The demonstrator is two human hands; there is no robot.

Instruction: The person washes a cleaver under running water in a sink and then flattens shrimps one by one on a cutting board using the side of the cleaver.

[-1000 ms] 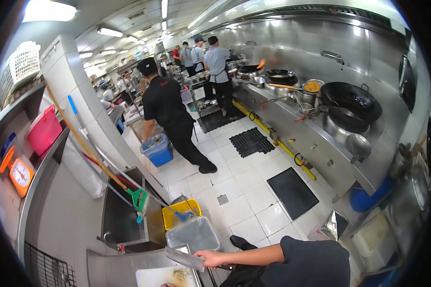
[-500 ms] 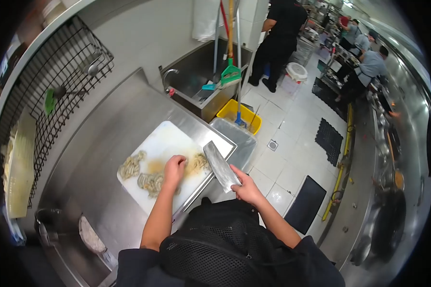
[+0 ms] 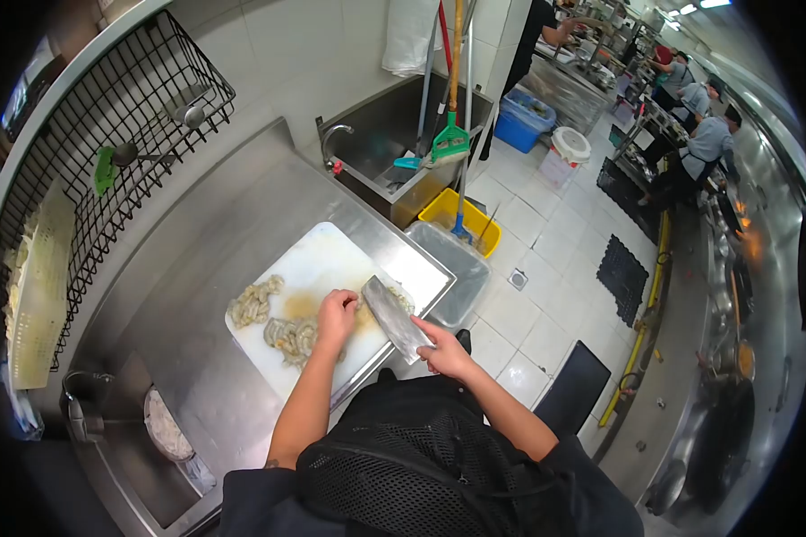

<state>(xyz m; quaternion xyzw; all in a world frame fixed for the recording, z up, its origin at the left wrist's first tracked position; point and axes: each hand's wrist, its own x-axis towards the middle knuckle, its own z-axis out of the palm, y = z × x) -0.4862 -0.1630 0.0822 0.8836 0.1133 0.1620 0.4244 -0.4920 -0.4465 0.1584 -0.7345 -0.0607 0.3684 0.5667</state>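
My right hand (image 3: 443, 349) is closed round the handle end of a broad cleaver (image 3: 391, 315), whose blade reaches over the right edge of a white cutting board (image 3: 327, 246). Over the board's middle, my left hand (image 3: 338, 315) has its fingers pinched together; anything between them is too small to make out. Two piles of greyish shrimp-like pieces lie on the board: one at the left (image 3: 255, 302), the other (image 3: 291, 338) beside my left wrist. More small pieces are partly hidden behind the blade. A yellowish wet stain marks the board between the piles and the cleaver.
A steel sink (image 3: 367, 116) stands behind the counter (image 3: 197, 259), with brooms leaning in it. Yellow (image 3: 443, 208) and grey (image 3: 461, 268) bins are beyond the counter's right edge. A wire rack (image 3: 125, 179) hangs at left. Several people work at the far right, near the woks.
The view has swung down from the aisle to the counter. Over the last half second the cleaver has shifted slightly left over the board, nearer my left hand. The dark-clothed person has moved partly behind the pillar.
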